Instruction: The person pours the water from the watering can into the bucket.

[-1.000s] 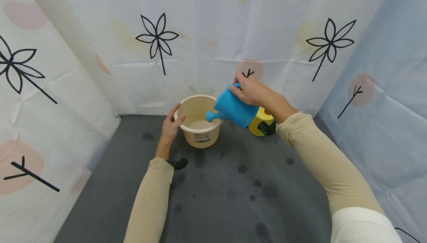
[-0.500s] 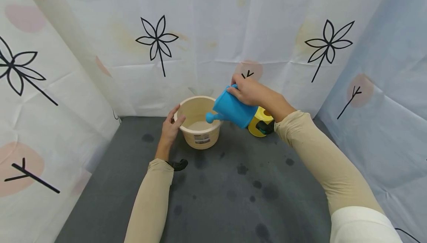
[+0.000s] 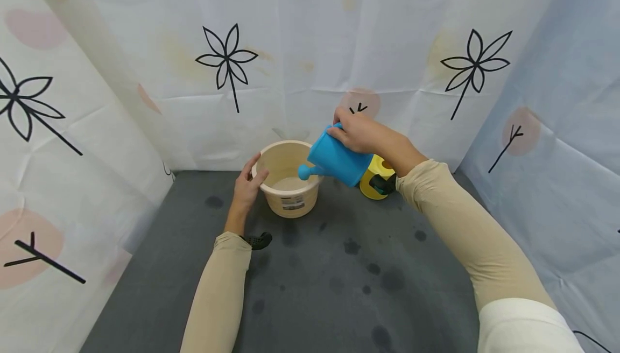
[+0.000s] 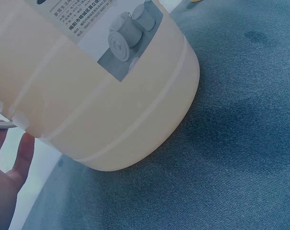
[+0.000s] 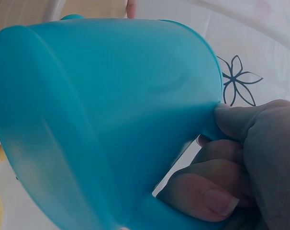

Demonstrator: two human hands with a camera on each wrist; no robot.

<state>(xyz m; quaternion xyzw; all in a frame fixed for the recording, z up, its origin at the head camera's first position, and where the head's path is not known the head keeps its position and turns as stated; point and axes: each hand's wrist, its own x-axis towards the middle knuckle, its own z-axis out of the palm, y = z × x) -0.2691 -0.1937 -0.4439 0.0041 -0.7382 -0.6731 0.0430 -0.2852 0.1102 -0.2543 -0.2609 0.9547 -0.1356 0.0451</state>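
A cream plastic basin [image 3: 293,202] with a printed label stands upright at the back of the table. My left hand [image 3: 246,189] holds its left rim, thumb reaching over the edge and fingers along the outside. In my right hand [image 3: 360,131] is a blue watering can [image 3: 339,159], tipped to the left, with its round spout head over the basin's right side. The right wrist view shows curled fingers [image 5: 202,194] through the can's handle, thumb against its upper rim. No water stream shows. The left wrist view has the basin's wall [image 4: 121,120] filling its upper left.
A yellow container [image 3: 372,185] with a hole in its top stands right of the basin, partly behind the can and right wrist. Dark wet spots [image 3: 352,246] mark the grey tabletop [image 3: 315,299]. White patterned cloth [image 3: 300,62] hangs close behind and on both sides.
The watering can and right hand have shifted very slightly left, with the can still tipped over the basin. The left hand keeps its place on the rim. The head view has tilted a little.
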